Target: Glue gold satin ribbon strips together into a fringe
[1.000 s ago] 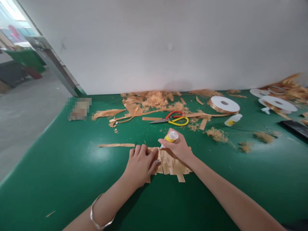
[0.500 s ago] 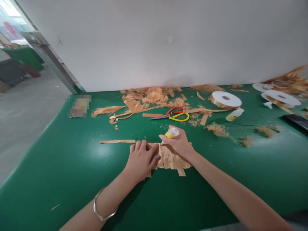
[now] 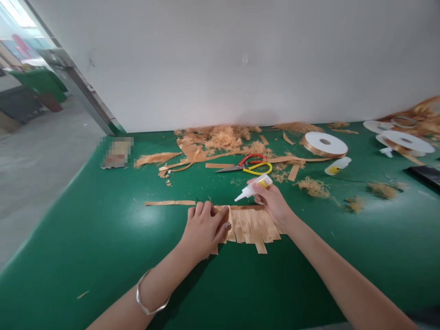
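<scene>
My right hand [image 3: 275,206] is closed around a small white glue bottle [image 3: 259,182] with a yellow label. Its narrow nozzle points left and down, just above the top edge of a row of tan ribbon strips [image 3: 249,224]. The strips lie side by side, joined along a top band, with their lower ends loose. My left hand [image 3: 204,229] presses on the left part of that row with curled fingers, hiding the strips underneath. From beneath its fingertips a flat length of ribbon [image 3: 170,202] runs out to the left.
Scissors [image 3: 254,164] with red and yellow handles lie beyond my hands, among shredded fibre [image 3: 223,137]. A ribbon spool [image 3: 325,144], a second glue bottle [image 3: 338,166] and a dark flat object [image 3: 424,176] are on the right. A pixelated item [image 3: 117,152] lies far left on the green table [image 3: 103,256].
My right hand has lifted the glue bottle off the strips and drawn it right, tilting it so its side and nozzle show. My left hand stays pressed on the strips.
</scene>
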### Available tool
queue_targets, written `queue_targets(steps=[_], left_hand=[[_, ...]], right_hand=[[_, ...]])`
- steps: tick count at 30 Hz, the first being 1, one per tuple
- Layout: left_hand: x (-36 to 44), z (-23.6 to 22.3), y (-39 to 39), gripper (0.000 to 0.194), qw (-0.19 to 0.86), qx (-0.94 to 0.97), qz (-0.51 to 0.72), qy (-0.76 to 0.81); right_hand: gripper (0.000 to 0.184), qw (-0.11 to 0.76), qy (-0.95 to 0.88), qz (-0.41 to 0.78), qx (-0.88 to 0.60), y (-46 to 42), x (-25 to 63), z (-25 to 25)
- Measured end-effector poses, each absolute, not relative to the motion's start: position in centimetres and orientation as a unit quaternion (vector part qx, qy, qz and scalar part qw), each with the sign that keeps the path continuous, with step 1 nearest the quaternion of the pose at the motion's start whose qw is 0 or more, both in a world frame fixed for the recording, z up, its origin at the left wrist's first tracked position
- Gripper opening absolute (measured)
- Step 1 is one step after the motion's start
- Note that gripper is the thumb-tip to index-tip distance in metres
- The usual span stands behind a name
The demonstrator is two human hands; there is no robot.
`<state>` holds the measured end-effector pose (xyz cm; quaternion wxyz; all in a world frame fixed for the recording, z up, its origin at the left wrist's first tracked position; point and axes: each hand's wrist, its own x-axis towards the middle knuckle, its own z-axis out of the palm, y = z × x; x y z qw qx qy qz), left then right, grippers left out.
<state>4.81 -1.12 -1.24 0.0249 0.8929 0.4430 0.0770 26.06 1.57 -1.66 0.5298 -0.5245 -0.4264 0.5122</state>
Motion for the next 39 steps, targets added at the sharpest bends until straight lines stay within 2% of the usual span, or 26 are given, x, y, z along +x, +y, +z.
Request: queue_targets(steps=[10,31,39], left_hand=[[4.9,-1.1,-1.0,0.039,0.025,0.895,0.063,0.442],[4.9,-1.0,-1.1,0.037,0.038,0.892,0.077,0.444],[4.9,-1.1,-1.1,0.037,0.04,0.893,0.074,0.443]], right_hand=[[0.038,0.457,-0.503,0.458,-0.573,0.5,25.4,-1.7],[0.034,0.469,-0.545,0.376,-0.584,0.4,24.8,-2.0],[0.033,0.472,-0.546,0.379,-0.58,0.4,24.6,-1.9]])
